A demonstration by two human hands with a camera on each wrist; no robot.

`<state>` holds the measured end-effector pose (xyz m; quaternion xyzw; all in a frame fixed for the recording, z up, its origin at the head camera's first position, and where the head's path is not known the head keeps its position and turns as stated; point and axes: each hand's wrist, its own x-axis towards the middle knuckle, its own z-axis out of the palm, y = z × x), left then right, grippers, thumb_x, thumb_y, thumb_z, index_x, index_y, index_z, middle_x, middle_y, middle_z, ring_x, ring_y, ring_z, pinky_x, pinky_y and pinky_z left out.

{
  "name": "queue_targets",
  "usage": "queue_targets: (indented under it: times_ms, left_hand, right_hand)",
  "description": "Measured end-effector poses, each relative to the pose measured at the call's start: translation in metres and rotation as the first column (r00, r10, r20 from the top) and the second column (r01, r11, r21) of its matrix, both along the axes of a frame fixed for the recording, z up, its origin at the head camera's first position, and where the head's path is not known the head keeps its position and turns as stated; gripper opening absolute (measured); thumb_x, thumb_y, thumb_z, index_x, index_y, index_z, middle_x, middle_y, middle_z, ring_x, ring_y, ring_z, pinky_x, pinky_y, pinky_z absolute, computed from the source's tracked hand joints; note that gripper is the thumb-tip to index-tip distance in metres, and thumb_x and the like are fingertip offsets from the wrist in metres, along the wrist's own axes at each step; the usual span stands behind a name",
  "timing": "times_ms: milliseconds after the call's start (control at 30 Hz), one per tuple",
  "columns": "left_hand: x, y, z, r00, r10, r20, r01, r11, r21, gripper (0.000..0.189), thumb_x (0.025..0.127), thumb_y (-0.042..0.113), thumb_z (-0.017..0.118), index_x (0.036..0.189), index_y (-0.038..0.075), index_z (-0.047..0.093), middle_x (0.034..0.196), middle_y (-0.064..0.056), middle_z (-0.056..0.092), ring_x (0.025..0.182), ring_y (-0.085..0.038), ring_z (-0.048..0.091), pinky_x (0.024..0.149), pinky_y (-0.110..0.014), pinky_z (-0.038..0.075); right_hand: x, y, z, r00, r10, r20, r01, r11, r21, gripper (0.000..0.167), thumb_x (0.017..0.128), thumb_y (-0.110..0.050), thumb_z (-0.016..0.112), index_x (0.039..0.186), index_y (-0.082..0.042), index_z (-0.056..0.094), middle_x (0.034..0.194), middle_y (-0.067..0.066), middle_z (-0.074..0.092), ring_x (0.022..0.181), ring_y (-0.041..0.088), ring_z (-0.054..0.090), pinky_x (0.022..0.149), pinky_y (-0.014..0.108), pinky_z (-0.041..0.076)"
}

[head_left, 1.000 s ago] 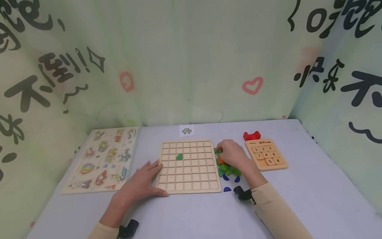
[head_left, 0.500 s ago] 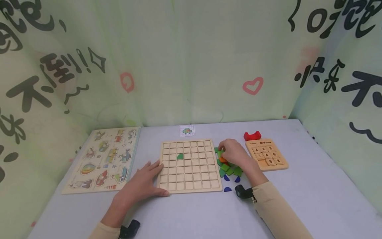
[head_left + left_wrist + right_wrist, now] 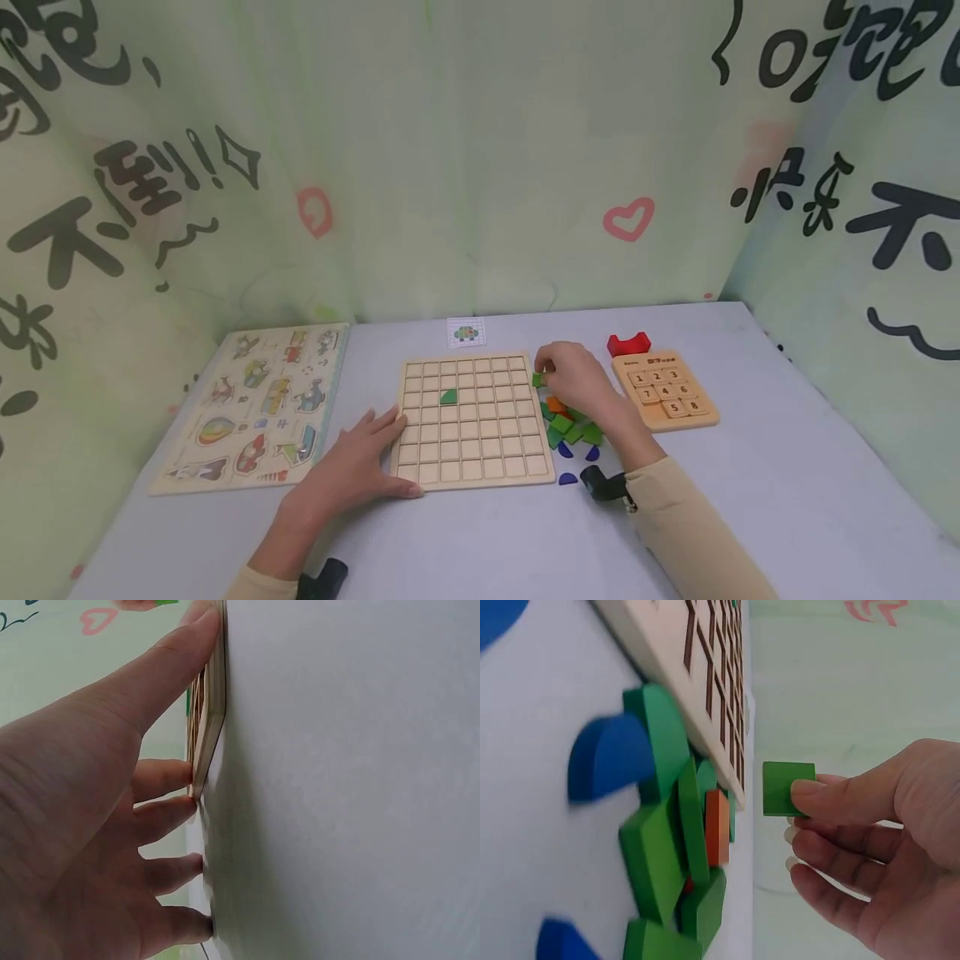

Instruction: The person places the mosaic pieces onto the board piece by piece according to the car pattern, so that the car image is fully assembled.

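Tile (image 3: 778, 781), square and green, held up near grid board's (image 3: 471, 430) far right corner.
Right hand (image 3: 577, 380) pinches it, thumb against fingers; left hand (image 3: 356, 458), fingers spread, touches the board's left edge.

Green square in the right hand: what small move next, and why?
I'd probably ease the green square leftward over the wooden grid board: the right hand pinches it clear of the loose pieces, and the left hand touches the board's left edge.

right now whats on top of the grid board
One green rounded piece sits in one cell of the grid board. The left hand hides a little of the board's edge; anything underneath cannot be seen.
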<state>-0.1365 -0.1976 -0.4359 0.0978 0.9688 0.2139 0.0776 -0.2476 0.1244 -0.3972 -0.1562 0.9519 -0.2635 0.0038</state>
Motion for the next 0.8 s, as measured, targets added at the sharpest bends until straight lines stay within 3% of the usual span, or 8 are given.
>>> queue_targets:
  times_ms: [600, 800]
  left_hand:
    - [0.002, -0.001, -0.001, 1.000, 0.003, 0.001, -0.003, 1.000, 0.029, 0.109, 0.062, 0.067, 0.082, 0.149, 0.012, 0.046, 0.161, -0.009, 0.035, 0.150, -0.046, 0.022, 0.113, -0.075, 0.020]
    - [0.001, -0.001, -0.001, 1.000, 0.014, 0.011, -0.014, 0.999, 0.029, 0.109, 0.062, 0.068, 0.081, 0.150, 0.014, 0.046, 0.162, -0.007, 0.034, 0.152, -0.044, 0.020, 0.115, -0.074, 0.017]
  right_hand:
    - [0.003, -0.067, -0.010, 0.985, 0.161, -0.063, -0.168, 0.978, -0.126, 0.018, 0.087, 0.009, 0.062, 0.092, -0.004, 0.074, 0.079, 0.004, 0.063, 0.073, 0.016, 0.050, 0.066, 0.028, 0.045]
    - [0.001, -0.080, -0.014, 0.983, 0.177, -0.057, -0.184, 0.971, -0.155, 0.018, 0.086, 0.010, 0.063, 0.088, -0.005, 0.072, 0.076, 0.003, 0.061, 0.071, 0.015, 0.050, 0.065, 0.027, 0.045]
